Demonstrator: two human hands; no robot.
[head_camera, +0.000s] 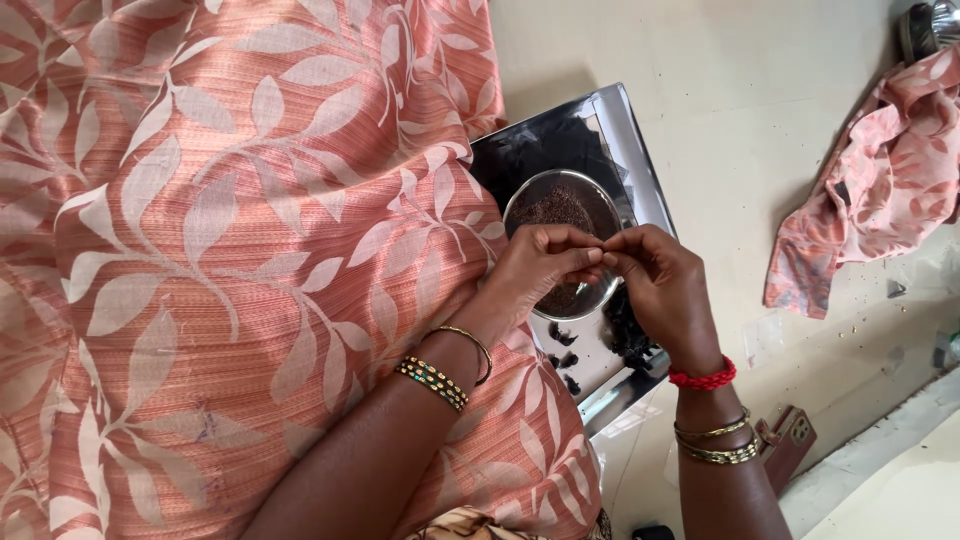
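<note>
Both hands meet above a round steel bowl (560, 215) of dark brown grains, which sits on a shiny metal tray (630, 150). The left hand (535, 265) and right hand (660, 285) press fingertips together, pinched on something too small to make out. Leaf-patterned pink cloth (200, 250) covers the lap just beside the tray.

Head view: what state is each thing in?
Left hand: fingertips pinched, meeting the right hand.
Right hand: fingertips pinched; what it holds is too small to tell.
Round bowl: upright, holding dark grains.
Steel tray: flat, dark bits on it.
Cloth: crumpled on the floor.
</note>
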